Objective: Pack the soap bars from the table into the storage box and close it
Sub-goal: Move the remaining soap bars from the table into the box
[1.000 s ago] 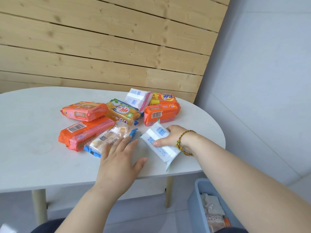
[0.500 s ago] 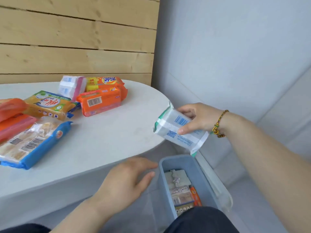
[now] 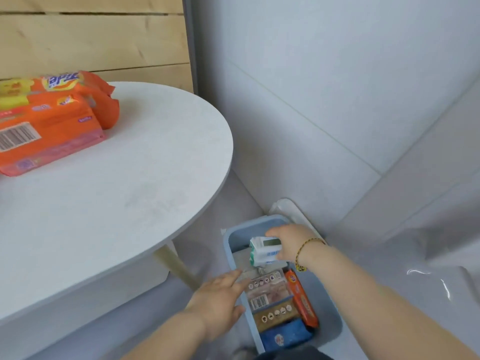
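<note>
While the right hand [image 3: 291,245] is gripping a white soap bar [image 3: 265,252] over the box [image 3: 335,326], several bars [image 3: 270,297] are already sitting packed below its fingers. Left hand [image 3: 220,300] is hovering open at the near rim, orange packs [image 3: 49,126] are waiting on the table [image 3: 130,190], and the lid [image 3: 293,214] is lying off behind.

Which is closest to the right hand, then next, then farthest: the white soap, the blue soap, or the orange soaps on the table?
1. White soap, held in the right hand.
2. Blue soap, at the box's near end.
3. Orange soaps, far left on the table.

Matt white table [image 3: 145,162], glossy plastic-wrapped orange soap packs [image 3: 49,131], smooth blue plastic storage box [image 3: 335,326] — knotty bare wood-plank wall [image 3: 91,35] behind.
</note>
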Demonstrator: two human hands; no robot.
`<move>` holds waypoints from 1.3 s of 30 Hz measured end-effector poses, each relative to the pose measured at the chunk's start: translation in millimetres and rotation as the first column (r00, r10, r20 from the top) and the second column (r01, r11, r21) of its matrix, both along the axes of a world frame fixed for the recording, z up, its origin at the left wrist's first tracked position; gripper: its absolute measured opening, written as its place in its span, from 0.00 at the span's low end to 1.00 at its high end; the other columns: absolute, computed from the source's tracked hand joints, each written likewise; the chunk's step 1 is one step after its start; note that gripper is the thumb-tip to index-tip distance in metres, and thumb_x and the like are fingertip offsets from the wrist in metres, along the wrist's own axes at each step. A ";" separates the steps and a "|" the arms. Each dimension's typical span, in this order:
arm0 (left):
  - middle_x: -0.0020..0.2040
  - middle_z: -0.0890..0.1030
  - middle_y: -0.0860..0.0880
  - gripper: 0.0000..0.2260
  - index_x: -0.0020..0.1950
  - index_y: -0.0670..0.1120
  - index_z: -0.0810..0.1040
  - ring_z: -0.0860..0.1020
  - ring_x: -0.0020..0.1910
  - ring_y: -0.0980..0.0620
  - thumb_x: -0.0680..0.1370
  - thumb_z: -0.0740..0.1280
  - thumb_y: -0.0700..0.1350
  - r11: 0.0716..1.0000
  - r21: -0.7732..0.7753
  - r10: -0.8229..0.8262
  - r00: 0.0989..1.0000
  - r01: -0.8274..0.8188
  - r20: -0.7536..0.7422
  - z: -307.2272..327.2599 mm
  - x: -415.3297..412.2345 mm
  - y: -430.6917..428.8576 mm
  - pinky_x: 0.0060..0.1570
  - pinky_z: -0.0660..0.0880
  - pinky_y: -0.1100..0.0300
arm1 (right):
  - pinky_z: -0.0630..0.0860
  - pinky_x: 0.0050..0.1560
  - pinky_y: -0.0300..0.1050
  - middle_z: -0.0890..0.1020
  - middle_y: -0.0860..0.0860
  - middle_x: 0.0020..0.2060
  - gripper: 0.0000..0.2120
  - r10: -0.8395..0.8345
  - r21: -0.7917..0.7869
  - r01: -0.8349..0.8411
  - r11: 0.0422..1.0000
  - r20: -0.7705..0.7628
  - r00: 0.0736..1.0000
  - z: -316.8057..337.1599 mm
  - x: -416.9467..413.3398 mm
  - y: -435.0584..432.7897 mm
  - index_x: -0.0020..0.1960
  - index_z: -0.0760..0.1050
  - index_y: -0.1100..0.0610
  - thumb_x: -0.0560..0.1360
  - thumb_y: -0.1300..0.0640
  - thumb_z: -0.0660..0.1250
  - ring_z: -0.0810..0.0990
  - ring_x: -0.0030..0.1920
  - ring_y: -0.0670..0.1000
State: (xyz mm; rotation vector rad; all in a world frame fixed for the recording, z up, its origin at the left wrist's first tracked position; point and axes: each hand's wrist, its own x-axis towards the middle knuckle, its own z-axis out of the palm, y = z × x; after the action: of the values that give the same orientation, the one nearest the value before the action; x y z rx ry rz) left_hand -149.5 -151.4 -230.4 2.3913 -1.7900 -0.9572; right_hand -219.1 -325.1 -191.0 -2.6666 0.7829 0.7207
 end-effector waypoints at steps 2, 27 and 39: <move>0.78 0.43 0.50 0.26 0.76 0.52 0.47 0.46 0.77 0.52 0.81 0.54 0.50 0.999 0.039 -0.028 1.000 0.027 0.012 -14.9 2.2 -4.5 0.74 0.46 0.57 | 0.71 0.58 0.45 0.74 0.54 0.65 0.22 0.026 -0.051 -0.024 0.998 0.028 0.999 -30.0 3.3 -1.8 0.69 0.66 0.52 0.76 0.60 0.61 0.72 0.64 0.55; 0.78 0.42 0.54 0.23 0.75 0.55 0.49 0.43 0.76 0.56 0.82 0.52 0.49 0.999 0.048 -0.002 0.998 0.005 -0.065 -34.6 23.8 -4.8 0.73 0.41 0.61 | 0.42 0.76 0.50 0.52 0.56 0.74 0.30 0.062 -0.112 -0.045 0.993 0.151 0.987 -119.3 32.2 10.1 0.75 0.47 0.56 0.77 0.66 0.54 0.47 0.76 0.56; 0.74 0.62 0.56 0.21 0.72 0.57 0.59 0.60 0.73 0.57 0.79 0.57 0.53 0.981 -0.156 0.109 0.993 -0.113 -0.038 81.4 2.1 42.1 0.70 0.59 0.65 | 0.70 0.64 0.45 0.73 0.56 0.66 0.19 0.066 -0.186 0.031 0.982 0.491 0.869 -21.9 1.6 29.5 0.65 0.71 0.60 0.75 0.64 0.57 0.72 0.66 0.55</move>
State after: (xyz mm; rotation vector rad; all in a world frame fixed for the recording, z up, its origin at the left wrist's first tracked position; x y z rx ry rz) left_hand -147.4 -109.4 -148.9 2.3392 -1.6359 -0.8020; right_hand -217.5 -295.6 -212.9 -2.8343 0.7070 -0.0608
